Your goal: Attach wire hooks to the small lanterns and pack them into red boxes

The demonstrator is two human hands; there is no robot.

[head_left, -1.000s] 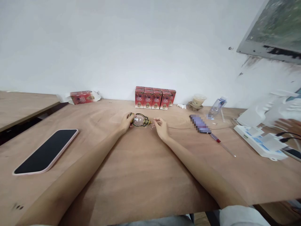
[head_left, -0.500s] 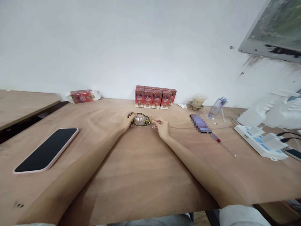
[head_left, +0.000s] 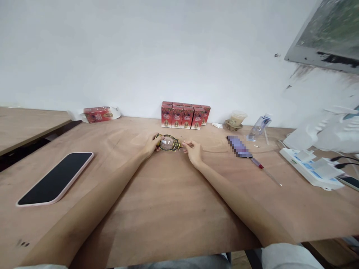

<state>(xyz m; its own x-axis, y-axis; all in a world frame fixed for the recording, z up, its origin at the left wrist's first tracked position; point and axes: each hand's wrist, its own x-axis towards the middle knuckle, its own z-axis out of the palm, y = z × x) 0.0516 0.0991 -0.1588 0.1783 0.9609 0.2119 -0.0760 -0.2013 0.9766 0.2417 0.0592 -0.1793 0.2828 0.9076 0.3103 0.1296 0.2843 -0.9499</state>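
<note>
A small bronze-coloured lantern (head_left: 167,142) with a clear globe lies on its side above the middle of the wooden table. My left hand (head_left: 153,145) is closed around its base end, thumb and fingers on either side. At the lantern's top end, my right hand (head_left: 193,151) is closed in a pinch on a thin wire (head_left: 182,139), only faintly visible by the fingertips. Whether that wire is joined to the lantern cannot be made out.
Several red boxes (head_left: 182,116) stand against the wall, with an opened red box (head_left: 98,114) to their left. A phone (head_left: 56,179) lies at left. On the right are a cup (head_left: 237,118), a bottle (head_left: 259,127), a purple-screened phone (head_left: 238,146), a screwdriver (head_left: 266,172) and a power strip (head_left: 311,170).
The wire by my right fingertips has shifted slightly and shows less clearly. My right fingers have moved a little; my left hand keeps its hold on the lantern.
</note>
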